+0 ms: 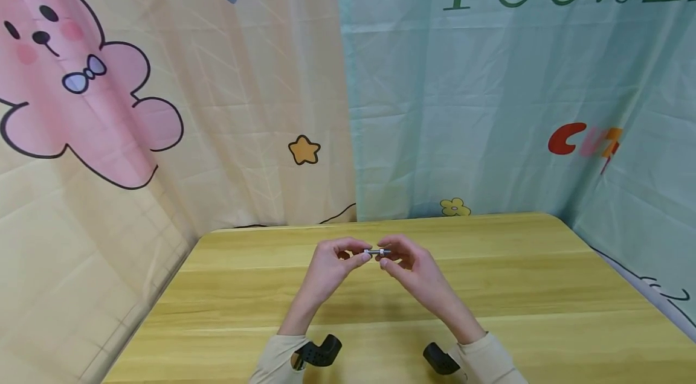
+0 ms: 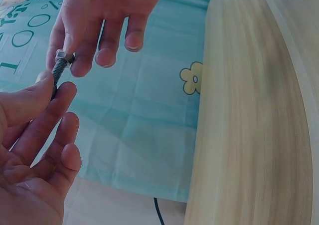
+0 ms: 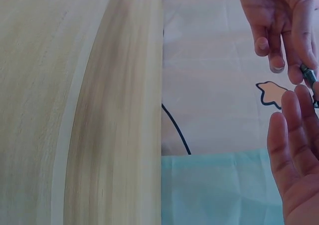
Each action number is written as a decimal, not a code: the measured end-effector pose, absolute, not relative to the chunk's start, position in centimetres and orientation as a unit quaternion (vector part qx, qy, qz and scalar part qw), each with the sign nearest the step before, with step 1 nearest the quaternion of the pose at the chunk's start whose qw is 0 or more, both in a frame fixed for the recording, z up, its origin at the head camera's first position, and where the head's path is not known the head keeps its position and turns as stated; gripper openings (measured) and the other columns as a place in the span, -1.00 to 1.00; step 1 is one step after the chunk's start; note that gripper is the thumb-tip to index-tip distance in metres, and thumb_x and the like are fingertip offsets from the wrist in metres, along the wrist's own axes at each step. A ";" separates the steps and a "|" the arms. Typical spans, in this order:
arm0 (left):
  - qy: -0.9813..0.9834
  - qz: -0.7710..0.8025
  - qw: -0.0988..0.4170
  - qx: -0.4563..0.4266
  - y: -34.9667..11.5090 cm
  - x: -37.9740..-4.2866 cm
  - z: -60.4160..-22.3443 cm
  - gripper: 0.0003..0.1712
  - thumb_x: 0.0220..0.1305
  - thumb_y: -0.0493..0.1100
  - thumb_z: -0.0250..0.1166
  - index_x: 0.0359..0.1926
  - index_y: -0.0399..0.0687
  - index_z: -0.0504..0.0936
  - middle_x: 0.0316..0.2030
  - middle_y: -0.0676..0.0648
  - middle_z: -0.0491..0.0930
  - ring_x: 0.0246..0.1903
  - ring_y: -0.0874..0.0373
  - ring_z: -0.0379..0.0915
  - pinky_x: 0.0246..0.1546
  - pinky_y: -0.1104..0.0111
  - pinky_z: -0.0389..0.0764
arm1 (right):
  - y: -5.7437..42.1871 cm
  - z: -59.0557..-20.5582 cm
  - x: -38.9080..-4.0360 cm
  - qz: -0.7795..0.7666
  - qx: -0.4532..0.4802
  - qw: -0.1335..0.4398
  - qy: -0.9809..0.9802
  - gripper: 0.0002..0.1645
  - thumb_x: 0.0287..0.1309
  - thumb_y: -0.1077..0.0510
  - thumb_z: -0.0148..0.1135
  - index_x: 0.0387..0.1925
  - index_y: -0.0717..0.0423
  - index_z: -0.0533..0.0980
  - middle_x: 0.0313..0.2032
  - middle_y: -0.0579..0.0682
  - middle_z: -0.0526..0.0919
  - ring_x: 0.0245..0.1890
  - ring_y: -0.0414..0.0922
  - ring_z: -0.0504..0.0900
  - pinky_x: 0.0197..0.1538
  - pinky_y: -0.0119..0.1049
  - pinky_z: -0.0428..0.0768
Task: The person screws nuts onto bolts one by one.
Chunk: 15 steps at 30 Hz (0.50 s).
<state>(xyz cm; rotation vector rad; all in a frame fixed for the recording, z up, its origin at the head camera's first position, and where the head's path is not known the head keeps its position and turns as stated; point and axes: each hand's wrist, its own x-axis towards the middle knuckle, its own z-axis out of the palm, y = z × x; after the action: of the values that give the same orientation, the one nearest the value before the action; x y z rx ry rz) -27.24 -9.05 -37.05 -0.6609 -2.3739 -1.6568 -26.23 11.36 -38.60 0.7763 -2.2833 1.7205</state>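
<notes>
Cream sleeves [image 1: 490,362], chunky black wrist cameras [image 1: 326,352]

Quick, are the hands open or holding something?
Left hand: holding one end of the bolt, thumb and finger.
Right hand: holding the other end, at the nut.

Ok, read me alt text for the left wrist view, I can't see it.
The left hand pinches a threaded bolt while the right hand holds the hex nut on it. Behind hangs a teal cloth with a yellow flower; a wood-grain tabletop runs down the right side.
</notes>
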 end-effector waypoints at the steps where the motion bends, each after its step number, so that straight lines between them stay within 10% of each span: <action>1: -0.796 -0.557 0.086 -0.222 -9.0 -27.2 -37.1 -0.88 0.23 -0.11 0.41 -0.21 0.05 0.78 -0.32 0.08 0.69 -0.26 0.01 0.53 -0.26 0.28 0.48 | 11.4 -38.6 -26.2 0.580 0.263 0.087 -0.766 -0.72 0.33 0.13 0.26 0.05 -0.01 0.52 -0.07 0.04 0.63 -0.11 -0.08 0.62 -0.11 -0.21 0.62; 15: -0.800 -0.555 0.088 -0.211 -8.4 -25.9 -35.6 -0.88 0.24 -0.29 0.37 -0.19 -0.16 0.76 -0.32 0.00 0.70 -0.26 0.02 0.53 -0.23 0.29 0.47 | 11.7 -38.6 -26.3 0.581 0.258 0.072 -0.769 -0.70 0.34 0.15 0.23 0.05 0.18 0.52 -0.16 0.05 0.68 -0.21 0.00 0.66 -0.16 -0.24 0.62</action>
<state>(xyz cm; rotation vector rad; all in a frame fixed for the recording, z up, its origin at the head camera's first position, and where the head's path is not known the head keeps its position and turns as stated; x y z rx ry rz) -25.92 -8.43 -35.64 -0.6270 -2.3814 -1.6503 -26.28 11.67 -38.63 0.7738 -2.3107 1.7447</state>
